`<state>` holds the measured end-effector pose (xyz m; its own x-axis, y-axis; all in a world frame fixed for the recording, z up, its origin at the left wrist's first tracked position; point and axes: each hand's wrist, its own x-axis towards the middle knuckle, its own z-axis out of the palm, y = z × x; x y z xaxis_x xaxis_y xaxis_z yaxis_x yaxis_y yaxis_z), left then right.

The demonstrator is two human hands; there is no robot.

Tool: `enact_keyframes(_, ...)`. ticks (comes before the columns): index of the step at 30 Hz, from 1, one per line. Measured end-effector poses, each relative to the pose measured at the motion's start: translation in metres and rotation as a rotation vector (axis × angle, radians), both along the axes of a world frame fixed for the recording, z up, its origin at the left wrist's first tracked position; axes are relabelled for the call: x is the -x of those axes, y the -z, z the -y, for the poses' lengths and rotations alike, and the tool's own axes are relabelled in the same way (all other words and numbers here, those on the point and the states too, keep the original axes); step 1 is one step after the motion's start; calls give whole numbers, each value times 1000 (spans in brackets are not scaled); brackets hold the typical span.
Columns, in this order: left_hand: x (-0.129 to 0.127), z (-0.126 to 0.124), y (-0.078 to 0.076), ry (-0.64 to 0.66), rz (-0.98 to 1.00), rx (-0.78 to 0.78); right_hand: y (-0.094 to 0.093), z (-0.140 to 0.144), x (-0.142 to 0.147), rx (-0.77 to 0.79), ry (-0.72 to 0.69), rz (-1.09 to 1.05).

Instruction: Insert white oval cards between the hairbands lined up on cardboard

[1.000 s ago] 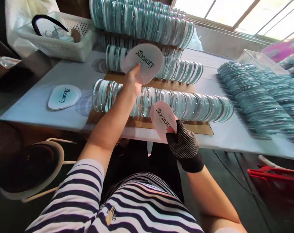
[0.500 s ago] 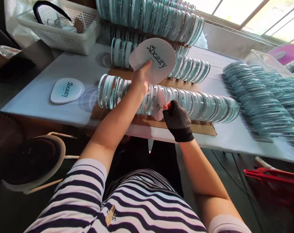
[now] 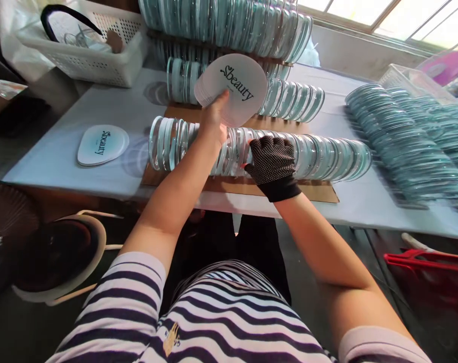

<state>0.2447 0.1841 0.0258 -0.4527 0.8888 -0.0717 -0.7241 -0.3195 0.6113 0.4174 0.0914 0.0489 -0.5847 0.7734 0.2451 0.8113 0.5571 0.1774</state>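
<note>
Left hand (image 3: 213, 118) pinching a fanned stack of printed cards (image 3: 232, 88).
Gloved right hand (image 3: 270, 161) on the front row of clear cases (image 3: 319, 159), fingers curled; I can't tell if they pinch anything.

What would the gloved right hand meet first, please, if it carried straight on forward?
Most likely the near row of clear cases: the right hand already lies on or just over it, fingers pointing into it. Whether it touches is unclear.
</note>
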Motion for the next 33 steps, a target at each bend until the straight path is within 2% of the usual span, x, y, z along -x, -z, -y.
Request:
enact_keyframes(2,-1,0,1,1,-43,0,3,-7,-4,-46,-47,-20)
enact_keyframes(5,-2,-1,1,-24,-74,6,10,-19,-5,-8,-74,-15)
enact_keyframes(8,-3,-1,1,-50,-55,1,18,-30,-3,17,-112,-24)
enact_keyframes(15,-3,10,-5,-11,9,-35,34,-45,-8,29,-267,-125)
enact_keyframes(18,-1,9,-5,-18,-4,-28,27,-46,-16,116,-321,-172)
enact_keyframes(22,-4,11,-7,-55,-33,-30,4,-51,-31,318,-417,-353)
enact_keyframes(24,-10,20,-13,-88,-59,-54,-7,-56,-36,267,-355,-522)
enact_keyframes(27,-22,47,-21,-114,-121,-136,-19,-58,-37,42,-172,-656)
enact_keyframes(30,-31,75,-22,-134,-190,-149,-24,-39,-26,-42,-127,-587)
enact_keyframes(33,-35,92,-14,-199,-237,-77,-23,-7,-9,-135,-148,-505)
